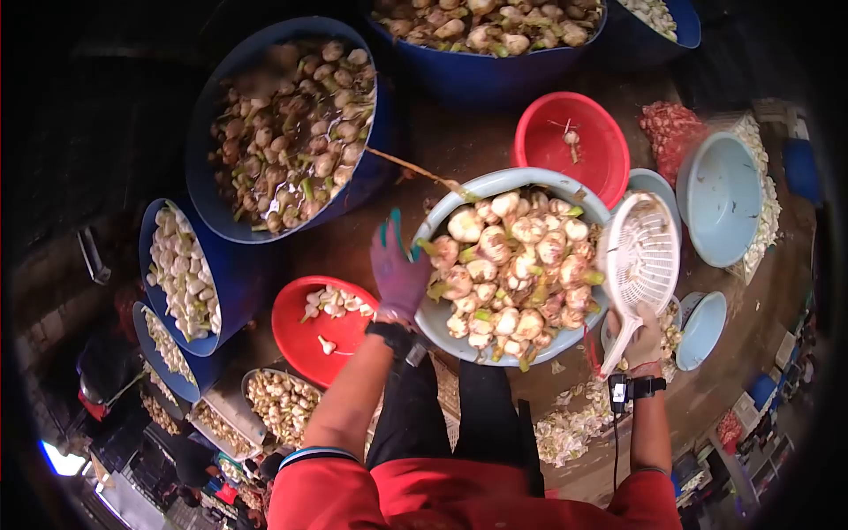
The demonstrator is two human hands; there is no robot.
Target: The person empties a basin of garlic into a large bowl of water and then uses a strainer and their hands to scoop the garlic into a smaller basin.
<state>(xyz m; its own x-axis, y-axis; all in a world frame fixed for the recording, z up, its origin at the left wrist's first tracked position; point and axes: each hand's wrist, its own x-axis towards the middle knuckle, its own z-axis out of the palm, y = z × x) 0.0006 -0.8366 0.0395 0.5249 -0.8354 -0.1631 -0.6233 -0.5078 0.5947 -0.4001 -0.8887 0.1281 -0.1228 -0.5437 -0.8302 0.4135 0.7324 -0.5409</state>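
Note:
A light blue basin [459,346] heaped with garlic bulbs [517,256] stands in front of my legs. My left hand [400,276], in a purple glove with teal fingertips, is beside the basin's left rim, fingers spread and holding nothing. My right hand [645,340] grips the handle of a white plastic strainer [643,256], which is tilted at the basin's right side with bits of residue in its bowl. Below my left hand is a red basin [291,340] with several white bulbs in it.
Large blue tubs [199,212] of garlic, one with water, stand at the left and top. Another red basin [530,132] holds a single bulb. Pale blue basins [724,199] and a red mesh sack [670,132] are at right. Garlic pieces [565,433] lie on the floor.

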